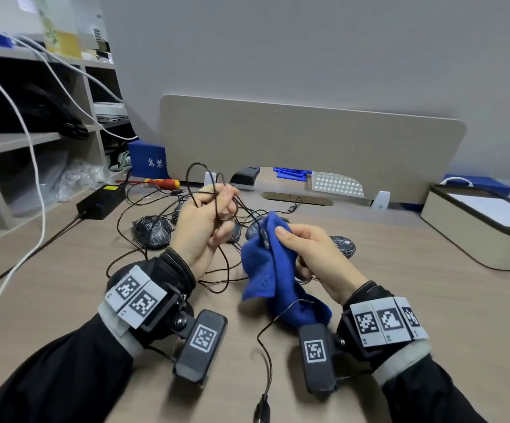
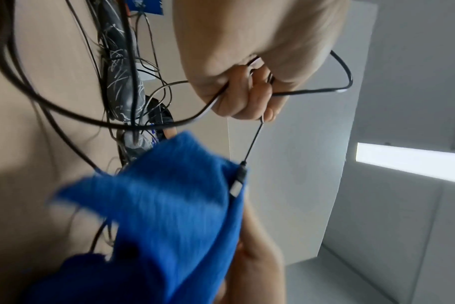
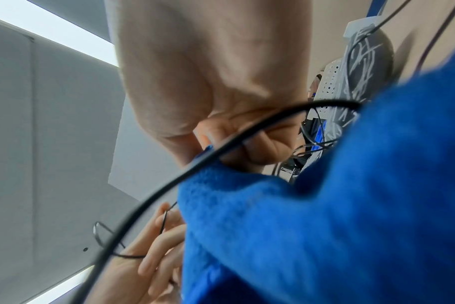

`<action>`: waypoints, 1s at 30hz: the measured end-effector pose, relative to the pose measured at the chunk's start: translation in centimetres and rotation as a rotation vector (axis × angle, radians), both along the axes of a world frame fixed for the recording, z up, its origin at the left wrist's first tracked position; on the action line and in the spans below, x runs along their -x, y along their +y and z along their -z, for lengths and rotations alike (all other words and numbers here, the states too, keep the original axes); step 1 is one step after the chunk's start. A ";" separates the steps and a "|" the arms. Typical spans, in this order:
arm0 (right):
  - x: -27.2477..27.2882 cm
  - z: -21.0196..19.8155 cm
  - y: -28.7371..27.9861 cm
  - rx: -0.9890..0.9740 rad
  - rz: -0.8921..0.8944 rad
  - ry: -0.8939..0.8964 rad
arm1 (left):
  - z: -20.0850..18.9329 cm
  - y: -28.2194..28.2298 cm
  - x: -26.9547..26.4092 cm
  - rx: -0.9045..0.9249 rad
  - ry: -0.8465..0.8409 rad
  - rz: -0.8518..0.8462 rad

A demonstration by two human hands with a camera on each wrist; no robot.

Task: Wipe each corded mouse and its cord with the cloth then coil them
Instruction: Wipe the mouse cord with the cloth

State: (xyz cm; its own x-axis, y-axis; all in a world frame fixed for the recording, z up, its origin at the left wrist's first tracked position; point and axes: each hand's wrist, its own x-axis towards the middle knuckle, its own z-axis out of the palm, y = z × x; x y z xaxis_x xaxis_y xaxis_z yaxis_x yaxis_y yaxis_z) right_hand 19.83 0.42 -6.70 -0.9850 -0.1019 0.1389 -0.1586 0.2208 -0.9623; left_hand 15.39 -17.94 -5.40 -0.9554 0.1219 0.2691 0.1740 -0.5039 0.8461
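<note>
Head view: a person's left hand [image 1: 200,222], raised above a pale wooden desk [image 1: 400,300], has its fingers curled round gathered loops of a thin black mouse cord [image 1: 199,175]. Just to its right, the right hand [image 1: 311,254] pinches a folded blue fleece cloth [image 1: 270,270] around the same cord, whose small plug [image 1: 265,238] lies against the fabric. Several dark, scribble-patterned corded mice [image 1: 152,232] lie beyond the hands amid tangled wires. This looks like the cord-wiping step, close to the plug end. Next, probably, wipe the plug itself, then finish winding the cord into a neat coil.
</note>
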 end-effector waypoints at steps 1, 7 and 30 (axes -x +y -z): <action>0.2 0.2 0.1 0.011 0.021 -0.021 | -0.1 -0.4 0.3 -0.025 -0.015 -0.001; 0.1 0.0 -0.3 0.167 0.060 -0.051 | -0.1 -0.2 0.0 -0.004 0.002 0.017; 0.0 0.2 -0.4 -0.055 -0.023 0.115 | 0.7 1.3 -0.7 0.077 -0.002 -0.065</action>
